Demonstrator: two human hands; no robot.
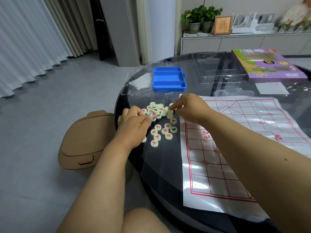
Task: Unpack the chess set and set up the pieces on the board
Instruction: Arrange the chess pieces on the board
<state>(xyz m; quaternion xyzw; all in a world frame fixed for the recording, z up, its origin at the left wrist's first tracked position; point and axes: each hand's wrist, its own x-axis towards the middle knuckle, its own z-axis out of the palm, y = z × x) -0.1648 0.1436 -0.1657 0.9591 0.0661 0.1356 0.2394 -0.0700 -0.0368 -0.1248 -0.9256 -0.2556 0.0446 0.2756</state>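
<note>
While both hands work a pile of chess pieces (160, 121) near the table's (159, 165) left edge:
Left hand (134, 122) pinches one piece, palm down; right hand (188, 107) pinches another.

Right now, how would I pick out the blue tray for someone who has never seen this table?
Start at the round dark glass table, where a white board sheet with red lines lies. Beyond the sheet's far left corner, past the pile of pale round pieces, sits the blue tray. It is the only solid blue thing there: empty, rectangular, split into three long compartments.
</note>
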